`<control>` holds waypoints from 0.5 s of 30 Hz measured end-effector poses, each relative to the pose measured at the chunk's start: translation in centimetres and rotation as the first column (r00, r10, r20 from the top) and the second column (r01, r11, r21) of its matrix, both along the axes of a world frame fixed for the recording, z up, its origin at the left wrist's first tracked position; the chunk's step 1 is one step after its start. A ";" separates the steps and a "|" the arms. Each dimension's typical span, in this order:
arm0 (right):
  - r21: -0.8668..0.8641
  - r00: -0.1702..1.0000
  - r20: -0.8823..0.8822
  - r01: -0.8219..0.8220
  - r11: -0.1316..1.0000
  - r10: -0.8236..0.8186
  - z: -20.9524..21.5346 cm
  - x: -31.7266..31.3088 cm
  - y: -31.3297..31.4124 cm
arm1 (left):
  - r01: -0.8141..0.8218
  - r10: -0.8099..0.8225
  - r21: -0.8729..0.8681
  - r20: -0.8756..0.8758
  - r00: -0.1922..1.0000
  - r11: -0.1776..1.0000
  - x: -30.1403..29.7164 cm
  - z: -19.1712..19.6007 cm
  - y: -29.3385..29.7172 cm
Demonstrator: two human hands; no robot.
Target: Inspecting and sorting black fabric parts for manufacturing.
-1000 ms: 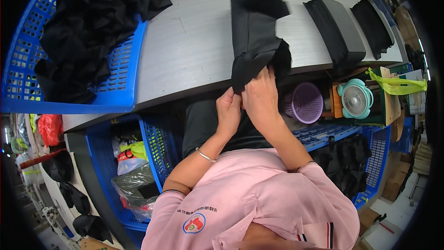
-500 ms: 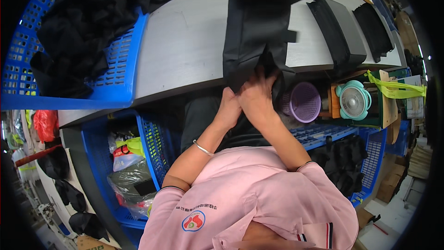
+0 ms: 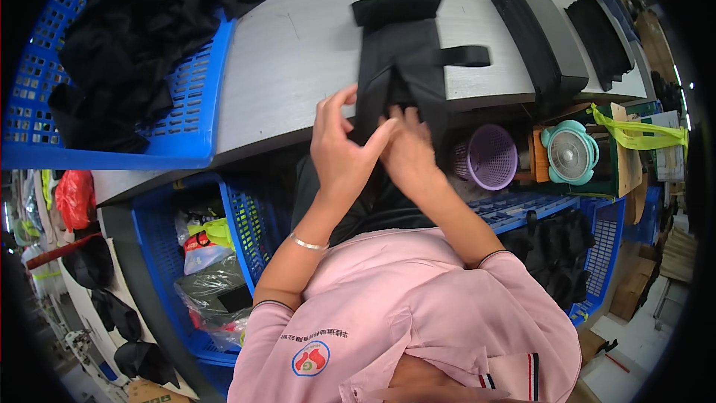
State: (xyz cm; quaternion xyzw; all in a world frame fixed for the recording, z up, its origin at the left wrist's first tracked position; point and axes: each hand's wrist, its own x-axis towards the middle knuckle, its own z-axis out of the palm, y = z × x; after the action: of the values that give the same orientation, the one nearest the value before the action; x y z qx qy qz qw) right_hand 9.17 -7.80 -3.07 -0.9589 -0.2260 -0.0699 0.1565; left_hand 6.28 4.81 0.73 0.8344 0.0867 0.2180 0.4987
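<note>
Right now my left hand [image 3: 339,145] and right hand [image 3: 406,153] pinch the black fabric piece [image 3: 403,67] (fingers closed on its near edge), mid-fold; next calls for flattening it on the grey table [image 3: 298,52].

A black fabric piece [image 3: 406,67] with a side strap lies folded at upper centre, its lower edge overhanging the grey tabletop.

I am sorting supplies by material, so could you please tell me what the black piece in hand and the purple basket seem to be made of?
black piece: looks like matte woven fabric; it folds limply and trails a flat strap. purple basket: probably moulded plastic, judging by its slotted, even-coloured wall.
</note>
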 end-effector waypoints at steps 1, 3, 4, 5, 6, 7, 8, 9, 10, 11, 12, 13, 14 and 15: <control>-0.068 0.987 -0.141 -0.081 0.994 0.071 -1.0 -0.1 0.2 | -0.008 0.006 0.044 0.040 0.999 0.999 1.1 0.0 -0.6; -0.031 0.997 0.048 -0.065 0.997 0.066 -0.7 -1.2 0.7 | -0.014 0.014 0.002 0.100 0.995 1.000 2.4 -0.5 -1.1; -0.020 0.997 -0.031 -0.071 0.997 0.070 0.9 -1.1 0.6 | -0.030 0.024 0.031 0.163 0.986 0.999 2.4 -1.2 -0.4; -0.093 0.950 -0.310 0.010 0.996 -0.039 2.9 -0.2 0.0 | -0.048 0.034 0.060 0.226 0.974 0.997 2.3 -1.7 1.0; -0.186 0.815 -0.554 0.076 0.980 -0.168 4.2 0.9 -1.1 | -0.153 0.106 0.143 0.294 0.950 0.978 2.0 -1.7 2.4; -0.324 0.936 -0.275 0.125 0.938 -0.220 2.4 1.6 -3.5 | -0.263 0.202 0.141 0.344 0.917 0.954 1.9 -2.8 4.8; -0.437 0.975 0.031 0.210 0.875 -0.219 0.5 2.4 -6.2 | -0.337 0.310 0.064 0.260 0.914 0.939 1.8 -3.1 7.2; -0.362 0.964 0.097 0.264 0.894 -0.246 0.2 3.3 -8.2 | -0.387 0.378 -0.020 0.272 0.885 0.922 1.4 -4.2 9.3; -0.288 0.945 0.162 0.322 0.902 -0.285 0.3 3.7 -9.4 | -0.373 0.376 -0.046 0.156 0.914 0.927 0.8 -3.6 9.3; -0.290 0.944 0.162 0.323 0.901 -0.287 0.0 3.6 -9.4 | -0.287 0.294 -0.075 0.091 0.952 0.955 0.5 -3.6 8.5; -0.304 0.961 0.143 0.268 0.914 -0.234 0.1 3.1 -8.6 | -0.205 0.209 -0.107 0.029 0.977 0.973 0.1 -3.3 7.1; -0.316 0.976 0.129 0.210 0.925 -0.178 0.1 2.9 -7.5 | -0.084 0.072 -0.289 -0.050 0.996 0.954 -0.2 -3.2 5.6; -0.372 0.988 0.124 0.135 0.918 -0.094 -0.1 2.0 -6.2 | 0.050 -0.069 -0.344 -0.045 0.997 0.938 -0.2 -3.2 4.3; -0.328 0.984 0.177 0.056 0.943 0.004 -0.3 0.8 -5.1 | 0.125 -0.153 -0.517 -0.011 0.988 0.847 0.2 -2.8 3.3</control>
State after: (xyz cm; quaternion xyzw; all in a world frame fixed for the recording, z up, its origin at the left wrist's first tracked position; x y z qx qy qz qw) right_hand 9.97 -12.93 -3.33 -0.9646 -0.2347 -0.1171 -0.0285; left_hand 6.51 8.16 -2.04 0.6802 0.0941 0.1285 0.7155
